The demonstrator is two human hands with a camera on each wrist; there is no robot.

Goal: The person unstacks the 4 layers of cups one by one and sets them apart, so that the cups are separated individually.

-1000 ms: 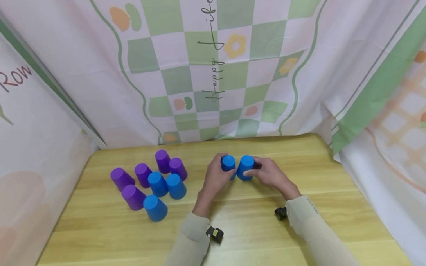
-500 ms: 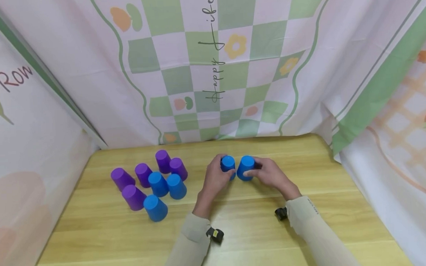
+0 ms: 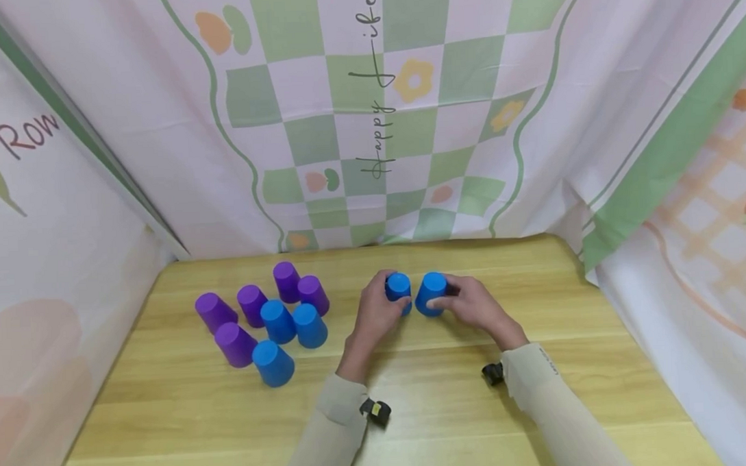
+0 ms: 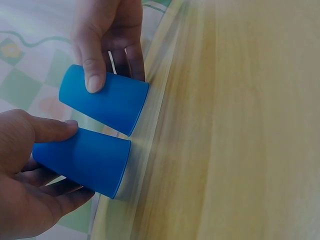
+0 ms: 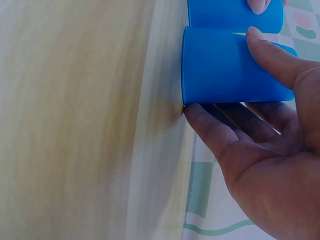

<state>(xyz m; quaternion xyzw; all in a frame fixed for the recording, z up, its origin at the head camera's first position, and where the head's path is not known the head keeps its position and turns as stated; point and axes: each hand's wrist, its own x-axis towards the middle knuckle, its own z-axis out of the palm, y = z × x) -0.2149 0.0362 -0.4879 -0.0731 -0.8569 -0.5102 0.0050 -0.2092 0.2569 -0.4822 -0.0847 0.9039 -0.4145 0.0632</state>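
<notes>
Two blue cups stand upside down side by side on the wooden table, a narrow gap between them. My left hand [image 3: 377, 306] grips the left blue cup [image 3: 399, 287], thumb on its near side and fingers around the far side. The right blue cup [image 3: 432, 290] is held by my right hand [image 3: 472, 302], also between thumb and fingers. In the left wrist view, the left cup [image 4: 87, 157] and the right cup [image 4: 107, 100] have their wide rims down at the tabletop. The right wrist view has the right cup [image 5: 230, 67] close up, the fingers beneath its side.
To the left stand several upside-down cups: purple ones, such as the front purple cup [image 3: 235, 345], and three blue ones, including the nearest blue cup [image 3: 273, 363]. A patterned curtain [image 3: 357, 137] hangs behind the wooden table [image 3: 441, 409].
The gap between the two held cups has widened very slightly as the left cup shifted a little left. Both hands keep their hold; the other cups stay put.
</notes>
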